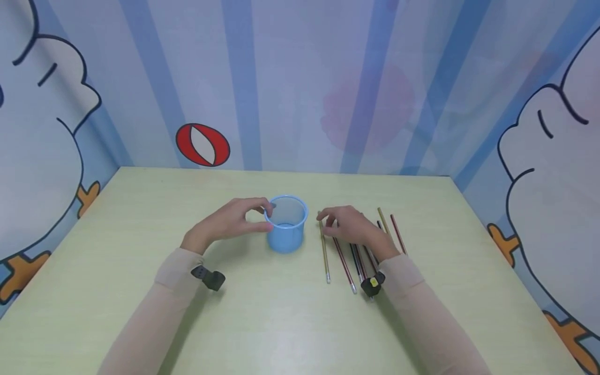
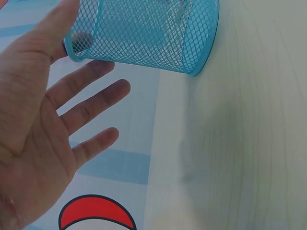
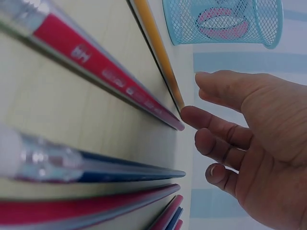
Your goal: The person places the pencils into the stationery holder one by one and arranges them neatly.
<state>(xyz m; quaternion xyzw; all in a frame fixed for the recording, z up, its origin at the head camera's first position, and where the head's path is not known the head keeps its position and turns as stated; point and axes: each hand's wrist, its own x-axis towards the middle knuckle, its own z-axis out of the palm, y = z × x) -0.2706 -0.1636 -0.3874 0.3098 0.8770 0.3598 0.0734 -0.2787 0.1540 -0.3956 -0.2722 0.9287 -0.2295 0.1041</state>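
Note:
A blue mesh cup [image 1: 286, 240] [image 2: 139, 33] [image 3: 223, 24] stands upright at mid-table. The left hand [image 1: 229, 220] [image 2: 43, 115] holds its rim from the left with thumb and index finger, the other fingers spread apart. To the cup's right, the right hand [image 1: 349, 225] [image 3: 259, 129] hovers over a group of pencils, fingers bent and thumb apart. Its index fingertip is at the far end of a yellow pencil [image 1: 324, 255] [image 3: 156, 40]; contact cannot be told. Beside that lies a red pencil [image 1: 344, 264] [image 3: 105, 69]. The right hand and wrist partly hide several pencils.
Several dark and red pencils lie beneath the right wrist, with another yellow one [image 1: 383, 221] and a red one [image 1: 398, 233] farther right. A patterned cloth backdrop [image 1: 300, 83] rises behind the pale table [image 1: 262, 323].

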